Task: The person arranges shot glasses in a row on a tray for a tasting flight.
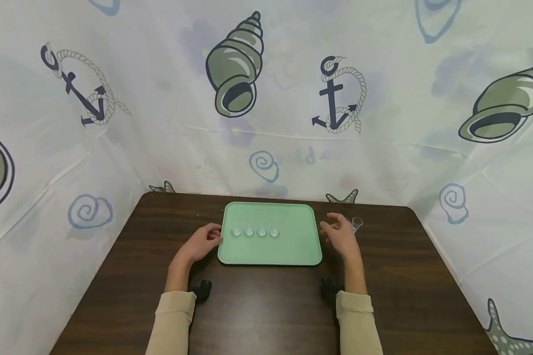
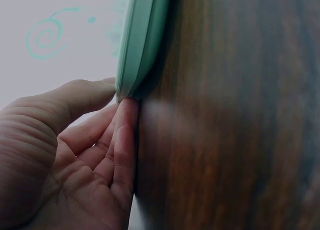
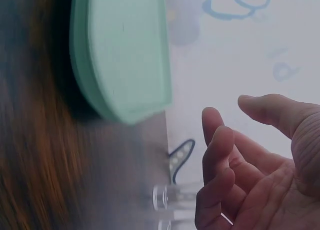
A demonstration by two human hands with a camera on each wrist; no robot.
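A light green rectangular tray [image 1: 293, 249] lies on the dark wooden table. Several small clear cups [image 1: 261, 231] stand on it in a row, left of its middle. My left hand [image 1: 201, 242] pinches the tray's left edge; in the left wrist view the thumb is at the rim [image 2: 135, 50] and the fingers reach its underside. Just off the tray's right edge is my right hand [image 1: 339, 234], its thumb and fingers apart and holding nothing. Behind that hand stand clear glasses [image 1: 357, 223], partly hidden by it; two show in the right wrist view [image 3: 172, 197].
The brown table [image 1: 257, 310] has its far edge just behind the tray. A white cloth [image 1: 288, 162] printed with shells and anchors hangs behind and along both sides. Dark wrist mounts [image 1: 202, 291] sit on the inner side of both forearms.
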